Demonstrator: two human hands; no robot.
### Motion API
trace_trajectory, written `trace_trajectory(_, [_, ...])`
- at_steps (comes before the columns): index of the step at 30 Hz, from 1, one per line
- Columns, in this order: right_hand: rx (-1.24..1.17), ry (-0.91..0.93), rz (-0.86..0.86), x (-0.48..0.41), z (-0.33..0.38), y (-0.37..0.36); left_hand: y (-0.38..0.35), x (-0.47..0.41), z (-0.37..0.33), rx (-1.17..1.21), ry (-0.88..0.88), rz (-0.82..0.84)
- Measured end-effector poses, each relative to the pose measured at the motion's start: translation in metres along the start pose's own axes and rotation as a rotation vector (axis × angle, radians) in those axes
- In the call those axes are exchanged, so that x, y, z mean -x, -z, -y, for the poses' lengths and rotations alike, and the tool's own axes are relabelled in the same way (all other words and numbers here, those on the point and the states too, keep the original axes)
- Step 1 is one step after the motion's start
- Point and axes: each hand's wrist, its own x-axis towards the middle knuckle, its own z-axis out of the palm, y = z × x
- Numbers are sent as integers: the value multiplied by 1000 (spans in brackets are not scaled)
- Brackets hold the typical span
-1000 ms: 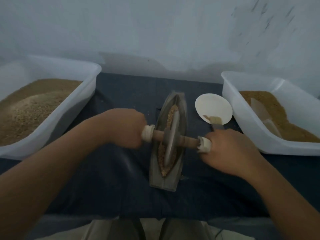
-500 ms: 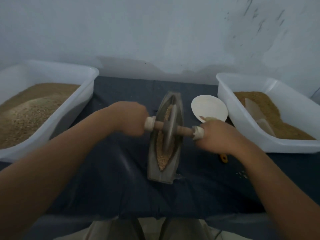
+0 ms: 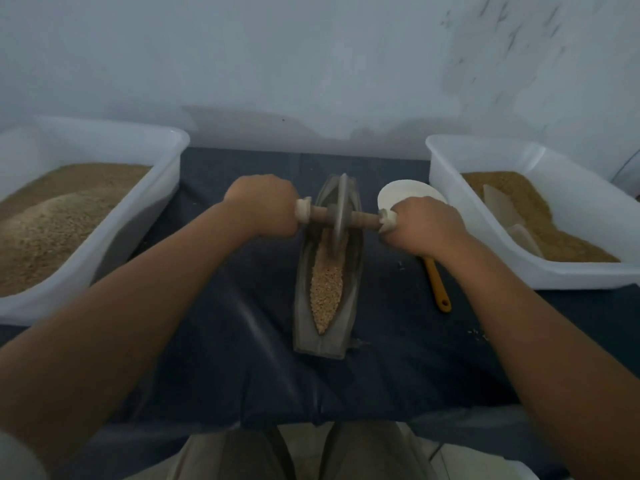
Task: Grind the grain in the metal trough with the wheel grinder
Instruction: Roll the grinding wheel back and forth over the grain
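Observation:
A narrow boat-shaped metal trough (image 3: 303, 327) lies lengthwise on the dark cloth, with pale grain (image 3: 325, 285) along its groove. The wheel grinder (image 3: 340, 216) stands upright in the far part of the trough, its wooden axle running left to right. My left hand (image 3: 265, 204) grips the left handle of the axle. My right hand (image 3: 424, 225) grips the right handle. Both arms are stretched forward. The near half of the grain lies uncovered.
A white tub of grain (image 3: 162, 188) stands at the left and another white tub (image 3: 446, 188) with grain and a scoop at the right. A white dish (image 3: 398, 195) and an orange-handled tool (image 3: 438, 285) lie right of the trough. A wall rises close behind.
Both hands have pushed the wheel grinder away from me, from the middle of the trough to its far end. More grain shows at the near end.

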Motion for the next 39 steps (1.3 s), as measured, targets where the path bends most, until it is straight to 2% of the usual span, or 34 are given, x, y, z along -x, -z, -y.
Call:
trace_trajectory(2, [-70, 69, 161, 33, 1, 5, 2, 28, 3, 18, -85, 93])
trace_trajectory(3, [-91, 107, 179, 53, 2, 6, 0, 45, 6, 29, -118, 120])
trace_trajectory(8, [-86, 189, -33, 99, 9, 4, -13, 91, 15, -4, -159, 23])
trace_trajectory(10, [-26, 129, -65, 84, 9, -4, -17, 73, 12, -69, -129, -35])
trace_trajectory(12, [34, 61, -168, 55, 6, -14, -18, 44, 7, -109, -62, -72])
trace_trajectory(15, [80, -26, -275, 11, 6, -18, -10, -1, 3, -109, 36, -79])
trace_trajectory(17, [78, -65, -225, -3, 8, -13, -1, -13, -1, -101, 36, -39])
trace_trajectory(19, [8, -63, -63, 5, 7, -7, 6, -1, -4, -97, -1, 1])
trace_trajectory(21, [-69, 24, 118, 36, 3, -3, 6, 28, -2, -81, -69, 53])
trace_trajectory(22, [-103, 69, 137, 56, 2, -4, 3, 45, 2, -86, -107, 50])
trace_trajectory(26, [-186, 109, 12, 98, 4, -16, -8, 89, 9, -168, -265, -258])
trace_trajectory(27, [-170, 96, 11, 95, 5, -19, -8, 85, 8, -193, -246, -294])
trace_trajectory(29, [-91, 71, -32, 73, 5, -22, -16, 60, 7, -192, -162, -212])
trace_trajectory(31, [8, 55, -169, 40, 3, -21, -20, 27, 9, -103, -42, -109])
trace_trajectory(33, [96, 23, -280, 8, 6, -13, -22, 1, 13, -11, 24, -82])
trace_trajectory(36, [116, 3, -210, -12, 13, 4, -21, -6, 11, 27, 67, -109])
trace_trajectory(39, [20, 10, -95, 21, 14, 3, -13, 20, 5, 1, 19, -56])
